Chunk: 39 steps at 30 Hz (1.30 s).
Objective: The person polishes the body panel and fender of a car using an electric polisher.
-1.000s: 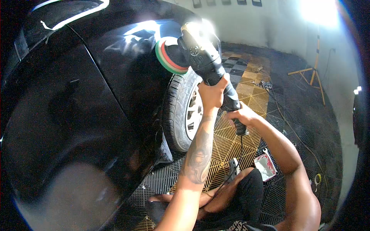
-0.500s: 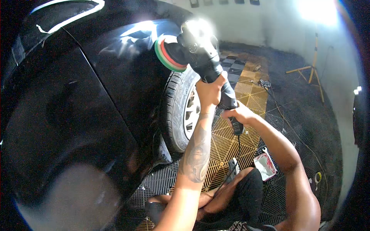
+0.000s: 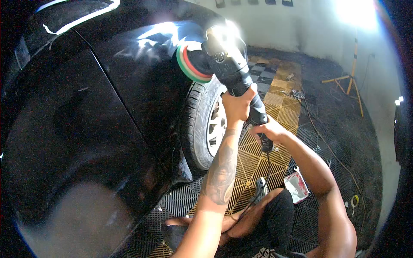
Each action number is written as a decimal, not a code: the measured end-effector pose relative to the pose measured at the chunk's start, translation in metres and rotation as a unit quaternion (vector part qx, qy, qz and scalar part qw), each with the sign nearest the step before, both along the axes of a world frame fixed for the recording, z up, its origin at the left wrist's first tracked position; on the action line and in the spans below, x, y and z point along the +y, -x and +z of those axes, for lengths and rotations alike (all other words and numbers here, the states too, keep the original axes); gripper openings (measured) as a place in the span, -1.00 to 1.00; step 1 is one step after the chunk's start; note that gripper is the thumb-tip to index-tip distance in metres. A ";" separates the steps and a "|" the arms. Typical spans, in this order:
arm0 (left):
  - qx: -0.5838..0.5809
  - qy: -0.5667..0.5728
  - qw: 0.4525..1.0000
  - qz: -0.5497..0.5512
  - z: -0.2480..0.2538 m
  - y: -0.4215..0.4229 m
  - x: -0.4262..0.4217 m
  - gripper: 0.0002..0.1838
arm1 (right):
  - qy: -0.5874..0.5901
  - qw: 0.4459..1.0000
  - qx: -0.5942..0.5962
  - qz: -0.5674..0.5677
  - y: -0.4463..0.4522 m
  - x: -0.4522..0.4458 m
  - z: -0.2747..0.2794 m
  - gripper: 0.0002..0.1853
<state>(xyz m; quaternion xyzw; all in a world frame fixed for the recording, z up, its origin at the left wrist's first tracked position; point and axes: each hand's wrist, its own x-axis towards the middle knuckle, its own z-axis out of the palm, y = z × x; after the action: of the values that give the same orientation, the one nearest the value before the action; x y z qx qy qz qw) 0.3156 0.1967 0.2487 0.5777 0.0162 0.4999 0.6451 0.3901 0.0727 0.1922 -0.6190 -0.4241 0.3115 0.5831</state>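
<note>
Currently in hand: one corded polisher (image 3: 232, 73), slanting from upper centre towards the middle of the frame. Left hand (image 3: 237, 105) — fingers closed round its black body. Right hand (image 3: 272, 130) — fingers wrapped about the rear grip, the cord (image 3: 269, 165) hanging below. Pad (image 3: 186, 69), green, pale and red at the edge, upright at the dark car panel (image 3: 150, 92), above the tyre (image 3: 193, 124); firm contact cannot be told, nor whether the pad is spinning. Upper left of the frame: a pale strip (image 3: 86, 18) edging the bodywork. Lower right: one white tray (image 3: 296, 189), reddish within, on the slatted floor (image 3: 279, 142); farther right, a yellow ring (image 3: 355, 200). Upper right: a yellow tripod (image 3: 352, 81) beneath a strong glare. State of progress: apparently under way, the tool being placed at the panel; glare and shadow hide any worked or unworked boundary, so the finished share and the remainder cannot be judged.
</note>
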 end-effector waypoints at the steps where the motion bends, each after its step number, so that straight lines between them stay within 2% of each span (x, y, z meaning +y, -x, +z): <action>1: -0.001 -0.003 1.000 -0.018 0.004 -0.006 0.002 -0.73 | -0.007 1.000 0.005 -0.003 -0.005 0.001 0.000 -0.87; 6: 0.064 -0.001 0.998 0.023 0.013 -0.034 0.023 -0.61 | 0.002 0.998 0.055 -0.037 -0.010 0.011 0.008 -0.86; 7: 0.074 -0.008 0.997 0.023 0.014 -0.033 0.022 -0.61 | -0.008 1.000 0.019 -0.022 -0.017 0.013 0.001 -0.87; 10: 0.051 0.000 0.999 0.006 0.017 -0.021 0.015 -0.64 | -0.010 0.998 0.055 -0.027 -0.001 0.010 0.010 -0.88; 14: 0.003 -0.019 1.000 -0.009 0.014 0.001 0.007 -0.66 | -0.014 0.999 0.029 -0.009 0.009 0.009 0.004 -0.88; 17: -0.015 -0.006 0.999 -0.046 0.004 0.011 0.011 -0.65 | -0.015 0.999 -0.040 -0.025 0.017 0.011 -0.004 -0.74; 19: -0.032 -0.036 0.999 -0.014 -0.015 0.010 0.024 -0.63 | -0.028 0.998 -0.046 -0.017 0.029 0.012 -0.005 -0.82; 23: -0.026 -0.079 0.996 0.033 -0.017 0.048 0.011 -0.58 | -0.011 0.993 -0.112 -0.044 0.033 0.024 -0.032 -0.76; 24: -0.026 -0.073 0.996 0.043 -0.020 0.052 0.010 -0.57 | 0.008 0.996 -0.082 -0.020 0.040 0.017 -0.026 -0.77; 25: -0.010 -0.094 0.992 0.078 -0.023 0.058 0.006 -0.65 | 0.024 0.998 -0.053 0.010 0.046 0.011 -0.017 -0.77; 26: -0.008 -0.092 0.992 0.083 -0.028 0.062 0.007 -0.61 | 0.032 0.998 -0.055 -0.028 0.051 0.012 -0.018 -0.78; 30: -0.023 -0.049 0.993 0.106 -0.044 0.070 0.003 -0.54 | 0.039 0.995 -0.090 0.005 0.058 -0.001 -0.018 -0.71; 35: -0.005 -0.049 0.992 0.115 -0.045 0.067 -0.005 -0.56 | 0.039 0.997 -0.069 -0.014 0.054 -0.004 -0.024 -0.70; 37: -0.013 -0.052 0.996 0.065 -0.038 0.061 -0.006 -0.60 | 0.063 0.996 -0.068 -0.006 0.044 0.000 -0.027 -0.72; 38: -0.021 -0.045 0.998 0.043 -0.037 0.053 -0.001 -0.62 | 0.058 0.996 -0.066 -0.007 0.038 0.003 -0.031 -0.73; 39: -0.030 -0.050 0.996 0.066 -0.035 0.046 -0.001 -0.62 | 0.026 0.997 -0.070 -0.009 0.036 0.001 -0.027 -0.74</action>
<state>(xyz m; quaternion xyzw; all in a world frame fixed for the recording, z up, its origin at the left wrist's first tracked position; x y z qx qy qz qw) 0.2699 0.1958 0.2138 0.5918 0.0095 0.5585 0.5812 0.3544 0.0740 0.1649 -0.6583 -0.4499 0.2727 0.5384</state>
